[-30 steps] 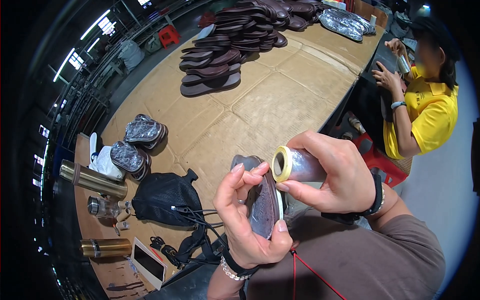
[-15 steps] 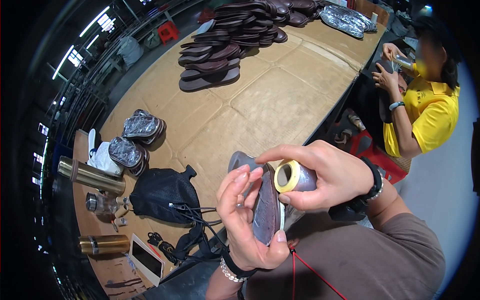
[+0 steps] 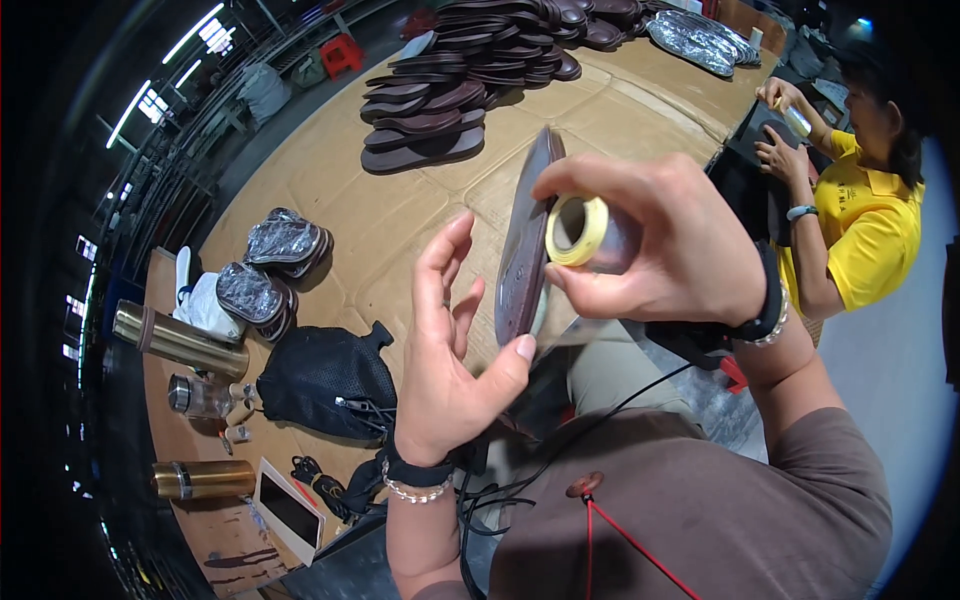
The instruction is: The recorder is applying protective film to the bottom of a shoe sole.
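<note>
My right hand [image 3: 680, 235] is wrapped round a roll of clear film [image 3: 575, 232] with a yellow core. Its index finger and thumb reach the edge of a dark brown shoe sole [image 3: 527, 255], which stands on its side, upright in front of me. Glossy film covers the sole's left face, and a loose stretch of film seems to hang below it. My left hand [image 3: 450, 350] is open to the left of the sole, fingers spread upward. Its thumb tip is at the sole's lower end; whether it presses there I cannot tell.
Brown soles [image 3: 470, 90] are heaped at the table's far side, beside film-wrapped ones [image 3: 700, 45]. Left are wrapped bundles [image 3: 285, 245], a black mesh bag [image 3: 325, 385], flasks [image 3: 205, 480] and a tablet-like device [image 3: 290, 510]. At right, a person in a yellow shirt [image 3: 865, 240] handles another sole.
The sole and roll have risen away from me, and the sole now stands more upright. My left hand has loosened from round the sole and spread its fingers. The co-worker's roll hand has shifted.
</note>
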A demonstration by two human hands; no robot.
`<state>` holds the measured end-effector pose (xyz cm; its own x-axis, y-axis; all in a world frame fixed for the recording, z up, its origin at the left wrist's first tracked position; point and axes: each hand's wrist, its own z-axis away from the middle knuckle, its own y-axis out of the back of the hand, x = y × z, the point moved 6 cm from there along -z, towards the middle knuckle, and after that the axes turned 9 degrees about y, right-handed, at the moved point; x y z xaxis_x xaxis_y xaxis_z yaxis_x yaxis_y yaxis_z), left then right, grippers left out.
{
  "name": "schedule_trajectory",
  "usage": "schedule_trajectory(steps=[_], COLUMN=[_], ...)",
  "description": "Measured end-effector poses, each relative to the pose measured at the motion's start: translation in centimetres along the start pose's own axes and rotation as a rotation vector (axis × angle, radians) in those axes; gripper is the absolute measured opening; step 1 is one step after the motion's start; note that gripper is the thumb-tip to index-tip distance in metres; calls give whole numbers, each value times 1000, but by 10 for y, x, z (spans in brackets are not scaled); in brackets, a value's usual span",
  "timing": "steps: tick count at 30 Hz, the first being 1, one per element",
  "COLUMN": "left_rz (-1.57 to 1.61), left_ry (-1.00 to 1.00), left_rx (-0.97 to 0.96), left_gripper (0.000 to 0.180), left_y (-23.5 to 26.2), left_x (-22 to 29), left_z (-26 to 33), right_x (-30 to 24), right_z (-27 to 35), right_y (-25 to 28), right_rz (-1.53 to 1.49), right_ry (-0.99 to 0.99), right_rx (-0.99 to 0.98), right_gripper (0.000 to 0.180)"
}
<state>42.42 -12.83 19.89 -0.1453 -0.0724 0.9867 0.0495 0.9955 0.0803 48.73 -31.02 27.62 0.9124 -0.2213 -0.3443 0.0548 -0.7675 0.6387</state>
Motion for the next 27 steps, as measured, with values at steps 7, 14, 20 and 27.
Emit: schedule_trajectory(steps=[7, 14, 20, 27], left_rz=[38, -242, -539, -306], left_ry=[245, 212, 21, 149], left_rx=[14, -117, -333, -588], left_gripper=[88, 93, 108, 107], left_y=[5, 13, 10, 3], left_x=[-73, -93, -72, -96], left_z=[2, -4, -36, -52], right_x=[28, 33, 31, 31], right_z=[33, 55, 60, 67], right_y=[-58, -83, -96, -111], right_rz=[123, 85, 82, 77], right_ry=[-104, -77, -69, -43], right_rx=[-254, -196, -271, -380], right_gripper=[48, 51, 57, 63])
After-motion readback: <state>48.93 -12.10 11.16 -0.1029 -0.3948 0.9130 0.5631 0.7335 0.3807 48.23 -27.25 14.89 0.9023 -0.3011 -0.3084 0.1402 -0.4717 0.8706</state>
